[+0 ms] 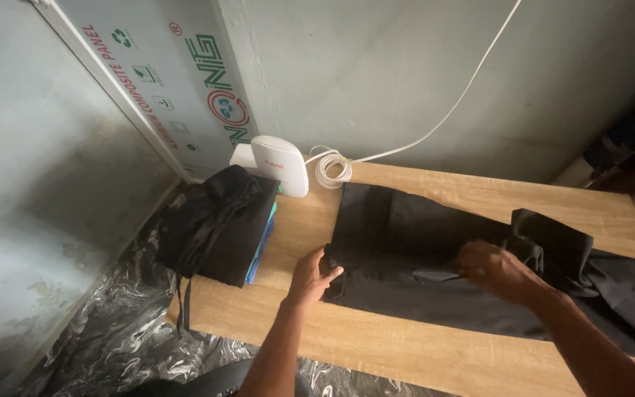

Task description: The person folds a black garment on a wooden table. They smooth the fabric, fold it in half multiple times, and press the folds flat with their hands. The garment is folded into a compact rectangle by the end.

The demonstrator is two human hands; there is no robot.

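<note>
A black garment lies spread across the wooden table, partly folded, with bunched cloth at its right end. My left hand pinches the garment's near left corner between thumb and fingers. My right hand presses down on the middle of the cloth and grips a fold there. Both forearms reach in from the bottom edge of the view.
A stack of folded clothes, black on top with blue and green beneath, sits at the table's left end. A white router and a coiled white cable stand by the wall. Crumpled plastic sheeting covers the floor at left.
</note>
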